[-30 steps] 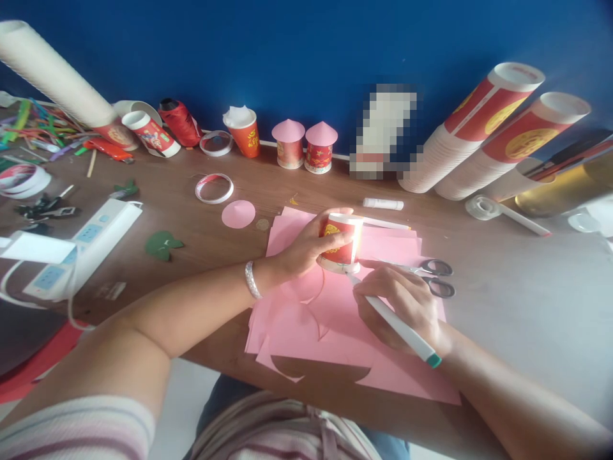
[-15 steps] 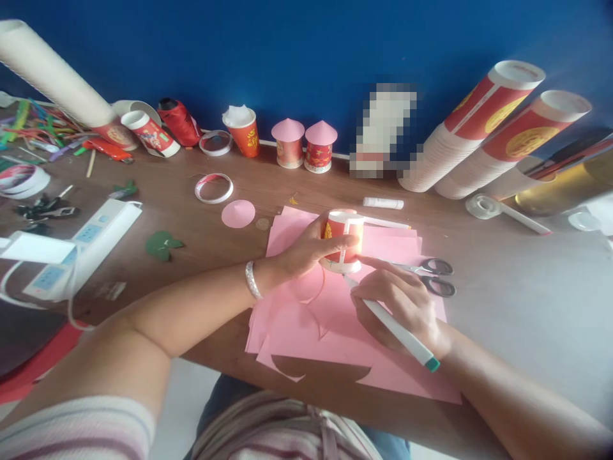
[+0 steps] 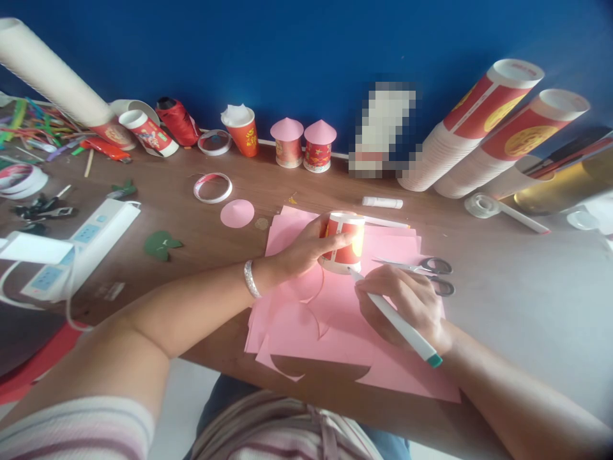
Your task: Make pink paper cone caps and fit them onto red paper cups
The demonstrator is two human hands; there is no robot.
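My left hand (image 3: 311, 248) is wrapped round a red and white paper cup (image 3: 343, 249), its thumb across the printed side. In my right hand (image 3: 401, 299) is a white marker (image 3: 400, 324) with a green end, its tip at the cup's pale lower band. Pink paper sheets (image 3: 345, 332) with curved cut-outs lie under both hands. Scissors (image 3: 433, 273) rest on the sheets just beyond my right hand, partly hidden by it. Left of the sheets sits a pink paper cone (image 3: 237, 213). Farther back stand two small red cups (image 3: 318, 155) with pink cone roofs.
Stacked paper cups (image 3: 472, 124) lean at the back right, near a tape roll (image 3: 483, 204). A glue stick (image 3: 382, 202) lies behind the sheets. Tape rings (image 3: 213, 188), a green cutout (image 3: 163, 245) and a power strip (image 3: 81, 249) occupy the left. A blue wall (image 3: 306, 57) bounds the table.
The cup has turned in my left hand, so its white seam now shows farther left. My right index finger has drawn back from the cup to the marker.
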